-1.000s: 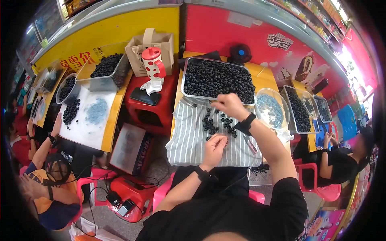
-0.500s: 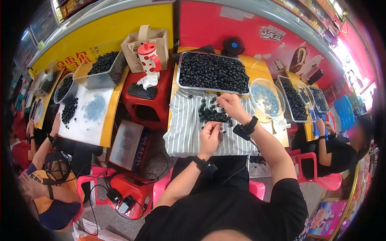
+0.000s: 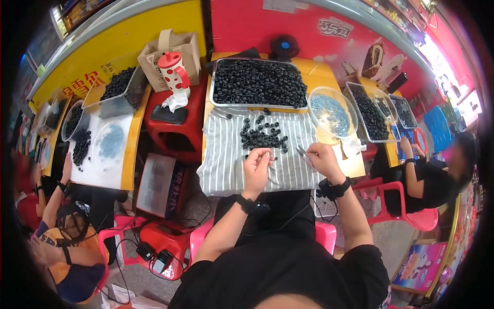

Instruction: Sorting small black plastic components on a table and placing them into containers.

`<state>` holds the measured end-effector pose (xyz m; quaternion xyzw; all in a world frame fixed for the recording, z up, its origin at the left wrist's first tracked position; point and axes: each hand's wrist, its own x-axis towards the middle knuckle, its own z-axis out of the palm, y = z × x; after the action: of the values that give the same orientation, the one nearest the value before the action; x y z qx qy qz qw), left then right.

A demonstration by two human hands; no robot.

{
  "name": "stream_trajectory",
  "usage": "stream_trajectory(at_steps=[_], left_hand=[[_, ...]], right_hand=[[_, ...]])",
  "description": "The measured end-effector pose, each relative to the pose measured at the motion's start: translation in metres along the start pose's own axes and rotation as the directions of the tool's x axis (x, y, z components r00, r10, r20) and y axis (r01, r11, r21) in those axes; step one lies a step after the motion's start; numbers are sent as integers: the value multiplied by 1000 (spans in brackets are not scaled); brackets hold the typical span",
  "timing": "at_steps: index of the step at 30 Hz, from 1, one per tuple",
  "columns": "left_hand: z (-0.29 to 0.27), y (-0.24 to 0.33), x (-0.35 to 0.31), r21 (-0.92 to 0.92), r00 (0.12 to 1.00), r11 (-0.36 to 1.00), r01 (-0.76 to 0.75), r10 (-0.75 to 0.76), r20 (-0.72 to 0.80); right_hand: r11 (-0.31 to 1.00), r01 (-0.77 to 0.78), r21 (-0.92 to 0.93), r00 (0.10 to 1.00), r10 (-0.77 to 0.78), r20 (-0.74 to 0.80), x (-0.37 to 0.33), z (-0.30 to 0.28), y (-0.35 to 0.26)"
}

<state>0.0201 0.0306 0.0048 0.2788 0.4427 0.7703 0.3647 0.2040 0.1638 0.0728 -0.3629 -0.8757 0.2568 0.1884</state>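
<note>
Just in front of the pile of small black ring-shaped parts [image 3: 261,135], my left hand [image 3: 256,169] is closed in a pinch. What its fingers hold, if anything, is too small to make out. To its right, my right hand [image 3: 324,160] grips a small slim metal tool that looks like tweezers [image 3: 302,153], its tip pointing toward my left hand. Both hands are over a grey-and-white striped cloth [image 3: 221,165] on the table. Behind the cloth stands a clear tray [image 3: 257,106] full of the same black parts. Right of it is a round clear tub [image 3: 334,116] of small pale-blue pieces.
A crumpled tissue [image 3: 353,147] lies below the tub. Left stands a red stool [image 3: 177,131] with a phone [image 3: 167,115] and a red-dotted cup [image 3: 174,72]. Co-workers sit at tables on both sides, with black parts in bins [image 3: 368,116]. Cables hang near my left arm.
My right hand has left the far side of the pile, moved nearer and to the right, and now shows the metal tool. My left hand stays pinched by the pile. The view has shifted slightly.
</note>
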Motion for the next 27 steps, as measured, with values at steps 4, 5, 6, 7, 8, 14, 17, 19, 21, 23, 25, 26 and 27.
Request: stream_trajectory(at_steps=[4, 5, 6, 7, 8, 14, 17, 19, 21, 23, 25, 26, 27], left_hand=[[0, -1, 0, 2, 1000, 1000, -6, 6, 14], [0, -1, 0, -7, 1000, 1000, -3, 3, 17], [0, -1, 1, -14, 1000, 1000, -1, 2, 17], [0, -2, 1, -3, 1000, 1000, -14, 14, 20], [1, -2, 1, -1, 1000, 1000, -9, 9, 21], [0, 1, 0, 57, 999, 998, 2, -4, 36], [-1, -1, 1, 91, 998, 996, 3, -9, 67], [1, 1, -1, 97, 996, 995, 35, -43, 81], [9, 12, -7, 87, 984, 990, 109, -120, 135], [12, 12, -7, 70, 962, 995, 77, -93, 258], [10, 13, -8, 51, 929, 977, 208, -214, 301], [8, 15, -8, 44, 907, 961, 272, -271, 321], [2, 14, -7, 46, 890, 955, 295, -292, 351]], right_hand=[[999, -6, -32, 997, 3, -75, -3, 0, 5], [1000, 4, -28, 998, -6, -67, 1, 2, 3], [999, 17, -27, 998, -18, -56, 5, 5, 0], [999, 30, -25, 998, -32, -45, 9, 10, -3], [999, 44, -24, 998, -45, -33, 13, 14, -7], [973, 104, -205, 994, -98, 42, 25, 43, -35], [987, 120, -110, 993, -121, -2, 20, 46, -35], [987, 143, 70, 989, -141, -37, 6, 40, -43], [977, 214, 18, 973, -211, -97, -11, 37, -56], [952, 305, 29, 938, -295, -182, -22, 40, -64], [953, 295, 73, 944, -278, -180, -29, 40, -68], [952, 291, 96, 946, -271, -177, -32, 39, -69], [947, 287, 142, 953, -267, -144, -32, 36, -71]])
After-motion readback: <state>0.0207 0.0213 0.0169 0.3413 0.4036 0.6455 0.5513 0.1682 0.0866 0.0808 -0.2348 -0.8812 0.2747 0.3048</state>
